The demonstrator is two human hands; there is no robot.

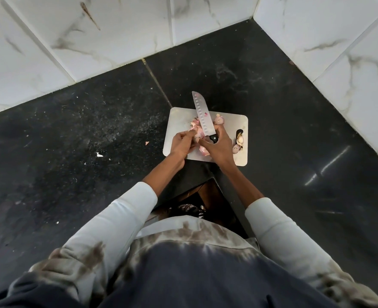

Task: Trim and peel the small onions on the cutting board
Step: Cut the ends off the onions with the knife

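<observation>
A small steel-grey cutting board (232, 125) lies on the black counter in the corner. My left hand (182, 144) grips a small pink onion (198, 134) over the board's near left part. My right hand (219, 146) holds a knife (202, 115) by its black handle, blade pointing away, its heel close to that onion. Another small onion (219, 119) rests just beyond my right fingers. Two more onions (240, 138) (236, 148) sit near the board's right edge. Pink skin pieces (193, 123) lie left of the blade, and one (204, 151) lies between my hands.
The black counter (94, 130) carries scattered bits of peel (99, 154) to the left of the board. White marble-patterned tiled walls (317, 36) close in behind and on the right. A dark oval handle hole (239, 132) is in the board's right side. The counter's edge drops off below my wrists.
</observation>
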